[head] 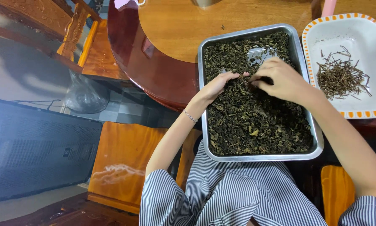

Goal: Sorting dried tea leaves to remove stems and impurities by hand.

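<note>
Two hands in the metal tray (204, 83): left hand (219, 85) spread on dried leaves (255, 125), right hand (280, 79) pinching some.

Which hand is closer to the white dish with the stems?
The right. The right hand rests on the leaves in the steel tray, near its right side, next to the dish. The left hand lies further left, toward the tray's left side.

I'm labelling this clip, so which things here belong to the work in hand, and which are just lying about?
In use:
left hand
right hand
metal tray
dried leaves
white dish
stems

Lying about:
wooden chair
black speaker
plastic bag
</note>
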